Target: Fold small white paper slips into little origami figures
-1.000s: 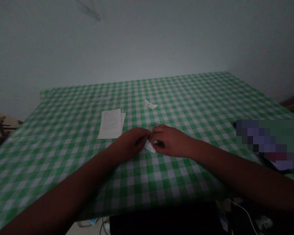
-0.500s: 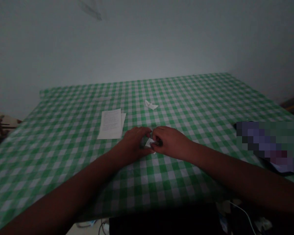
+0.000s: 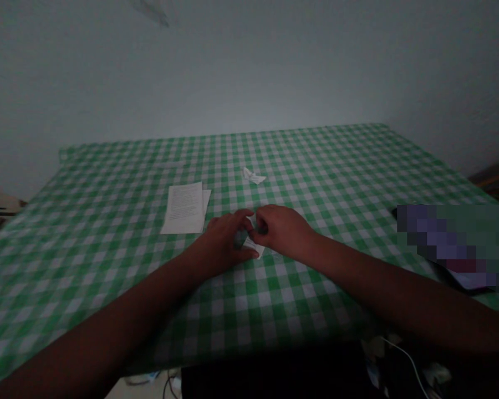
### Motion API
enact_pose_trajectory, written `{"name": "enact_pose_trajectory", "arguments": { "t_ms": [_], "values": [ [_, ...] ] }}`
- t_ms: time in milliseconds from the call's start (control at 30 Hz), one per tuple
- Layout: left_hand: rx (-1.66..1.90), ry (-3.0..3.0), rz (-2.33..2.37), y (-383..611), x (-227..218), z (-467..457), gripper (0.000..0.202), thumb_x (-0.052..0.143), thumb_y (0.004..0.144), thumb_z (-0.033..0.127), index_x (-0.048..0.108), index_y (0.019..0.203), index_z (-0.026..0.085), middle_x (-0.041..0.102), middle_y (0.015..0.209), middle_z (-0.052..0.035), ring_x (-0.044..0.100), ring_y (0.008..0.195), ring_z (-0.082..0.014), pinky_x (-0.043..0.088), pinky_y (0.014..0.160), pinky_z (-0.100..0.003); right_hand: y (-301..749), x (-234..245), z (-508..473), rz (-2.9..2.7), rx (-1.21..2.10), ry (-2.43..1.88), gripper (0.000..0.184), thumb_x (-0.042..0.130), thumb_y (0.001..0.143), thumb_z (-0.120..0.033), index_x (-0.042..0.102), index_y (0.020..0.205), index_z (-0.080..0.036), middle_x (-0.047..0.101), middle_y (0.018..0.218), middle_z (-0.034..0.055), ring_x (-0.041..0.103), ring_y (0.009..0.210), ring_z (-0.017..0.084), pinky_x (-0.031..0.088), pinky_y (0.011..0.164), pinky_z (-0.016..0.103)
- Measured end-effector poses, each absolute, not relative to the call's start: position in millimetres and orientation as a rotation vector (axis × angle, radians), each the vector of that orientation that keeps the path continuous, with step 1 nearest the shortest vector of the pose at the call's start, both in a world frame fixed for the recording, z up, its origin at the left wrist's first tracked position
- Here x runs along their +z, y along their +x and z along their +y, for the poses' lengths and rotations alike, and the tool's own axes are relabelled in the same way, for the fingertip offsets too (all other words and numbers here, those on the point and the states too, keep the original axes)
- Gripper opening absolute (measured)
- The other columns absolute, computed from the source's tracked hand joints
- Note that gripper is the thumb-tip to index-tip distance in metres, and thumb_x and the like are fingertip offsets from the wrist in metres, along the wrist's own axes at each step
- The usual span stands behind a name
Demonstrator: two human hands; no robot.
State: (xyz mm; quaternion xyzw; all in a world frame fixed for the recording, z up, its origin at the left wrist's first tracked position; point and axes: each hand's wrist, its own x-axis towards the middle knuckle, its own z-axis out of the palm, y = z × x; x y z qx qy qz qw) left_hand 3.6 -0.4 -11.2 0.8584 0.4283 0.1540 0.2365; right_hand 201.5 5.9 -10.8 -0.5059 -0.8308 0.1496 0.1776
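A small folded piece of white printed paper [image 3: 254,248] is between my two hands, low over the checked tablecloth. My left hand [image 3: 224,241] curves around its left side, the thumb along the near edge and the fingers at the far edge. My right hand [image 3: 283,228] is closed, with thumb and fingertips pinched at the paper's upper right. The fingers of both hands nearly meet and cover part of the paper.
Printed paper sheets [image 3: 183,209] lie stacked to the left. A folded scrap of paper [image 3: 254,177] sits farther back. At right is a dark flat device, its surface pixelated [image 3: 444,244]. A green-and-white checked tablecloth [image 3: 324,166] covers the table, which meets a wall.
My right hand has shifted slightly up and away from the near edge, uncovering more of the folded paper. My left thumb stays along its near edge. The view has moved a little.
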Motion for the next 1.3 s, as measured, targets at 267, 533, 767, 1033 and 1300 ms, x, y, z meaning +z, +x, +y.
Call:
{"name": "enact_pose_trajectory", "arguments": {
  "t_ms": [267, 533, 767, 1033, 1300],
  "values": [
    [0.42, 2.336, 1.169, 2.6, -11.2, 2.0, 0.078, 0.083, 0.07, 0.038, 0.039, 0.133, 0.025, 0.065, 0.115, -0.0052, 0.06, 0.112, -0.0265, 0.042, 0.102, -0.046, 208.3, -3.4, 2.7, -2.474, 0.522, -1.235, 0.018, 0.068, 0.079, -0.031, 0.056, 0.076, -0.019, 0.059, 0.075, -0.0003, 0.049, 0.068, 0.013, 0.03, 0.059, 0.027],
    [0.437, 2.324, 1.157, 3.1, -10.3, 1.2, 0.076, 0.08, 0.072, 0.035, 0.038, 0.136, 0.027, 0.064, 0.115, -0.0058, 0.061, 0.108, -0.0266, 0.043, 0.099, -0.049, 204.3, -3.4, 6.9, -2.444, 0.504, -1.325, 0.019, 0.071, 0.077, -0.033, 0.058, 0.076, -0.02, 0.06, 0.073, -0.0002, 0.048, 0.064, 0.013, 0.028, 0.055, 0.028],
    [0.44, 2.323, 1.19, 4.4, -10.6, -0.2, 0.074, 0.08, 0.072, 0.035, 0.041, 0.134, 0.025, 0.063, 0.117, -0.0069, 0.058, 0.112, -0.0279, 0.042, 0.101, -0.049, 204.3, -8.8, 9.9, -2.457, 0.386, -1.385, 0.022, 0.064, 0.084, -0.036, 0.056, 0.074, -0.019, 0.058, 0.072, 0.0001, 0.046, 0.063, 0.013, 0.027, 0.056, 0.029],
    [0.364, 2.525, 1.146, 2.6, 0.4, -3.7, 0.032, 0.075, 0.08, 0.034, 0.062, 0.107, 0.023, 0.064, 0.11, -0.0043, 0.057, 0.108, -0.0259, 0.039, 0.098, -0.047, 210.5, -6.6, 6.7, -2.525, 0.412, -1.214, 0.017, 0.057, 0.09, -0.027, 0.066, 0.1, -0.018, 0.062, 0.1, 0.0055, 0.057, 0.083, 0.016, 0.036, 0.063, 0.026],
    [0.223, 2.665, 0.996, 2.5, 10.9, -7.3, 0.019, 0.055, 0.093, 0.023, 0.068, 0.106, 0.026, 0.066, 0.116, -0.0025, 0.055, 0.111, -0.0242, 0.034, 0.093, -0.043, 227.7, -3.5, 13.9, -2.448, 0.562, -1.096, 0.012, 0.056, 0.086, -0.016, 0.068, 0.085, -0.016, 0.061, 0.084, 0.0032, 0.057, 0.08, 0.015, 0.041, 0.073, 0.027]
  ]
}}
